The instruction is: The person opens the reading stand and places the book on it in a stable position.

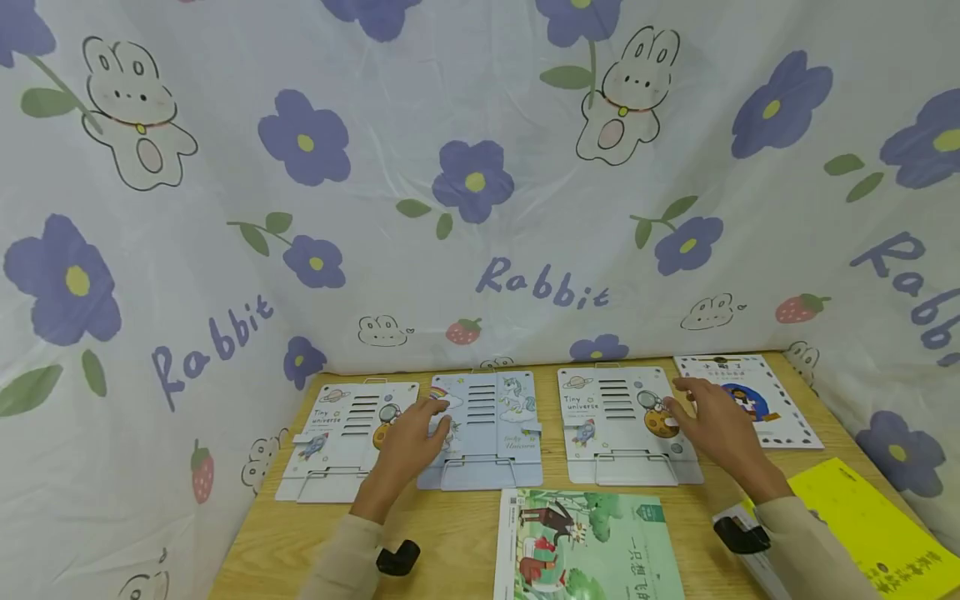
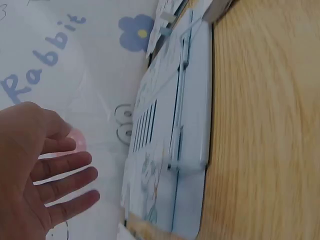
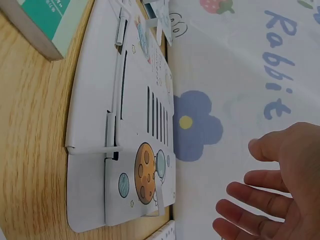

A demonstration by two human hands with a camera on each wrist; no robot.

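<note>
Three folding book stands lie flat in a row on the wooden table. The left one and the right one are white with "Tiny universe" print; the middle one is pale blue with unicorns. My left hand hovers between the left and middle stands, partly covering both. In the left wrist view its fingers are spread and hold nothing. My right hand is over the right edge of the right stand, and the right wrist view shows its fingers loosely extended, apart from the stand.
A green picture book lies at the front middle. At the back right is a white book with a blue picture, and a yellow book lies at the right, partly behind my right forearm. Rabbit-printed white cloth hangs around the table.
</note>
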